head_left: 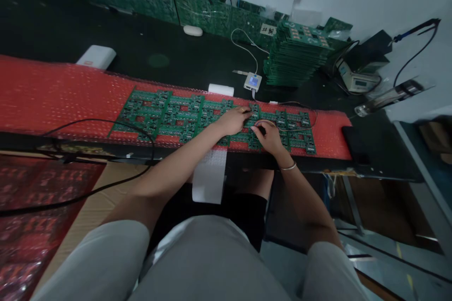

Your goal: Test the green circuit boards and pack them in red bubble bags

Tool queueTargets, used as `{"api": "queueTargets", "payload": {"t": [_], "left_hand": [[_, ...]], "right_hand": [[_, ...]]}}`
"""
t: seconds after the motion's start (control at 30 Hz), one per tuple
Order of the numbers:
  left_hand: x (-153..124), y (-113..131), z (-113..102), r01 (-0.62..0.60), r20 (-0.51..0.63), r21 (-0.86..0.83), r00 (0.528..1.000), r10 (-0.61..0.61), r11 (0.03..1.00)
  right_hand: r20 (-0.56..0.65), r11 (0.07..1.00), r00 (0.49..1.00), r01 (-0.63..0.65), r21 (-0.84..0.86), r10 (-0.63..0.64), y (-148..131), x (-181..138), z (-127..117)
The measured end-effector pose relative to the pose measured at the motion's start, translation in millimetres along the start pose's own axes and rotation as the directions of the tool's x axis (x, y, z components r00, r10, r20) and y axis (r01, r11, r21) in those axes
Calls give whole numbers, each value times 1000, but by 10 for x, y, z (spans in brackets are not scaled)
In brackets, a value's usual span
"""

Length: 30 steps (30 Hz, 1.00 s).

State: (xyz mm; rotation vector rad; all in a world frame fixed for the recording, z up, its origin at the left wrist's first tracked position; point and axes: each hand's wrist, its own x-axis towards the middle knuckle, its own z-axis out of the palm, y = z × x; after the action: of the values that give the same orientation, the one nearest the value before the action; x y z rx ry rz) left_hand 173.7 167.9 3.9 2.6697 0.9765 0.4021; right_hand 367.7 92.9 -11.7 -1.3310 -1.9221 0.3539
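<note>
A row of green circuit board panels point(181, 114) lies on red bubble wrap point(63, 96) along the bench's front edge. My left hand point(233, 121) is on the row right of its middle, its bent fingers pressed together against a circuit board. Just to the right, my right hand point(270, 136) is closed in a pinch over the boards. A thin cable point(310, 124) loops to its fingertips; the cable's tip is too small to make out. Behind the hands sits a small white device point(253, 82) with a lit screen, wired to a white lead and the thin cable.
A tall stack of green boards point(296, 56) stands at the back right, near a digital meter point(358, 82). A white box point(97, 57) sits at the left. A black cable point(116, 181) crosses the front edge. A paper strip point(210, 176) hangs down before me.
</note>
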Motion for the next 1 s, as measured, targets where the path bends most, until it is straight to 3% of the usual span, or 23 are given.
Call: {"api": "queueTargets", "payload": {"t": [0.1, 0.27, 0.4, 0.5, 0.7, 1.0], "left_hand": [[-293, 50, -100, 24, -111, -68, 993, -32, 997], [-1068, 182, -234, 77, -276, -154, 954, -117, 985], [-1684, 294, -166, 119, -283, -220, 942, -180, 968], [-1996, 351, -28, 119, -253, -242, 950, -181, 963], [-2158, 363, 194, 148, -307, -182, 931, -200, 972], [-2125, 387, 249, 90, -478, -147, 866, -151, 985]], "right_hand": [[-12, 999, 999, 37, -6, -37, 12, 12, 7], [1, 997, 997, 74, -33, -74, 7, -4, 15], [30, 996, 997, 79, -51, -78, 29, -16, 41], [20, 996, 997, 70, -57, -69, 59, -18, 56], [17, 997, 998, 54, -53, -53, 86, -29, 59], [-10, 994, 997, 81, -79, -82, 61, -27, 48]]}}
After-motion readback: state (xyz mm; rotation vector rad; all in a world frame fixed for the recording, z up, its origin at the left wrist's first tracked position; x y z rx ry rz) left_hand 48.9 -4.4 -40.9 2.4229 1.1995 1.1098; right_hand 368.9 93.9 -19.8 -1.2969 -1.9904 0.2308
